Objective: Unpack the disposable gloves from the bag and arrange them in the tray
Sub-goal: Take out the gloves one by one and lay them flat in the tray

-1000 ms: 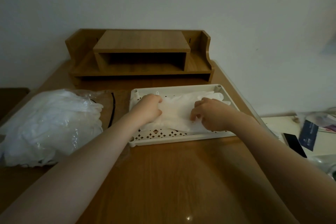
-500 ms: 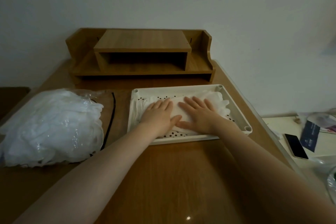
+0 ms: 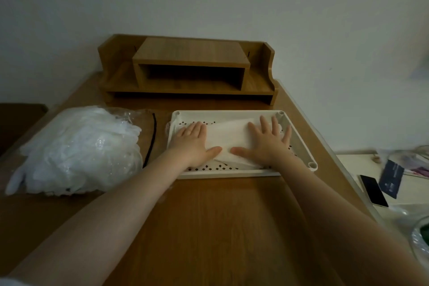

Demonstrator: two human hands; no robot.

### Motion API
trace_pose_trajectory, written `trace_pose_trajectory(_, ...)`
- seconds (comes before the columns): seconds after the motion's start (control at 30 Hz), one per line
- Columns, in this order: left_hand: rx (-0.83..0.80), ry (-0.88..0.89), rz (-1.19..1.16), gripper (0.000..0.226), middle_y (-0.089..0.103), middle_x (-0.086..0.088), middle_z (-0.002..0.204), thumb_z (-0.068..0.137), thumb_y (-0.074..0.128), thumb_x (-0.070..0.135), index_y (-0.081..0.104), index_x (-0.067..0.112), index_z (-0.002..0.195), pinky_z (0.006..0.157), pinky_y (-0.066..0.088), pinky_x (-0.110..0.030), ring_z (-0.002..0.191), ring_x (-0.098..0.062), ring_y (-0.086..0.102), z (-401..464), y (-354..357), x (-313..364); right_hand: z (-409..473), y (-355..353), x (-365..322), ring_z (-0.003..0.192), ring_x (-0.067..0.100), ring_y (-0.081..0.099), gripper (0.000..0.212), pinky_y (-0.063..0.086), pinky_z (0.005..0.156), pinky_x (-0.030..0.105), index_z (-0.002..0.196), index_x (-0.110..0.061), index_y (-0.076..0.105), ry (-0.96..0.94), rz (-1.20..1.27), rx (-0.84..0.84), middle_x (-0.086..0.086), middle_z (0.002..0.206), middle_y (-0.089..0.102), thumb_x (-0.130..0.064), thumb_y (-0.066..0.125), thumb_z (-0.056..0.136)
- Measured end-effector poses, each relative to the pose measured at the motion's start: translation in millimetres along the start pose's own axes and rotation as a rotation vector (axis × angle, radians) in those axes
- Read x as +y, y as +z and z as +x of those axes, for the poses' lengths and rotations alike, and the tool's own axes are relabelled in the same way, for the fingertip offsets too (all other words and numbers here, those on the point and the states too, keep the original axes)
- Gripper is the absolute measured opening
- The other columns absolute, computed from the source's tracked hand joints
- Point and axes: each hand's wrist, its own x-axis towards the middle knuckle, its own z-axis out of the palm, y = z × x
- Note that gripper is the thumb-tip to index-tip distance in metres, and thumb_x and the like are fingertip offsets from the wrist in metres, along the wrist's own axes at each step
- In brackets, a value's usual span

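Bag of gloves lies on tabletop left of both hands; wooden shelf beyond; phone far right. Left hand and right hand, grip wide, fingers flat, press glove stack inside white tray.

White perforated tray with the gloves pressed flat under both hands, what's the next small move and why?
Probably lift the left hand off and reach to the clear plastic bag for more gloves. The thin white disposable gloves already lie flat in the white perforated plastic tray under both open palms, the right hand included, and the bag looks full.
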Motion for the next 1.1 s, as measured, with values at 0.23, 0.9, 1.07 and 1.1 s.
trace_pose_trajectory(0.23, 0.680, 0.094, -0.544, 0.039, 0.065, 0.002, 0.107, 0.101, 0.033, 0.026, 0.038, 0.021, 0.140, 0.068, 0.055, -0.034, 0.082, -0.013, 0.064, -62.7, -48.1, -8.7, -18.6, -42.1, -88.6, 0.119, 0.020, 0.052, 0.033, 0.038, 0.094, 0.025, 0.122, -0.014, 0.062, -0.309, 0.561, 0.390, 0.004, 0.126, 0.060, -0.030, 0.043, 0.100)
trace_pose_trajectory(0.9, 0.335, 0.021, -0.680, 0.030, 0.061, 0.006, 0.106, 0.089, 0.048, 0.000, 0.053, 0.025, 0.106, 0.067, 0.042, -0.016, 0.088, -0.007, 0.056, -83.5, -42.1, -105.7, -17.6, 14.9, -225.6, 0.090, 0.024, 0.055, 0.017, 0.044, 0.077, 0.030, 0.097, -0.003, 0.062, -0.293, 0.458, 0.164, 0.010, 0.093, 0.063, -0.007, 0.048, 0.091)
trace_pose_trajectory(1.07, 0.231, -0.016, -0.659, 0.034, 0.054, 0.009, 0.113, 0.086, 0.058, 0.016, 0.054, 0.025, 0.118, 0.072, 0.041, -0.019, 0.101, -0.008, 0.053, -85.8, -43.0, -108.3, -21.5, -14.4, -197.8, 0.061, 0.017, 0.050, 0.025, 0.044, 0.059, 0.025, 0.073, -0.009, 0.060, -0.122, 0.973, 0.059, 0.008, 0.068, 0.056, -0.024, 0.055, 0.093)
trace_pose_trajectory(1.1, 0.227, -0.016, -0.636, 0.036, 0.053, 0.010, 0.113, 0.086, 0.060, 0.020, 0.054, 0.025, 0.121, 0.073, 0.041, -0.019, 0.102, -0.008, 0.052, -85.0, -42.1, -107.4, -22.8, -17.6, -193.1, 0.065, 0.021, 0.054, 0.027, 0.048, 0.063, 0.029, 0.078, -0.007, 0.064, -0.114, 1.066, 0.043, 0.013, 0.073, 0.061, -0.027, 0.055, 0.094)
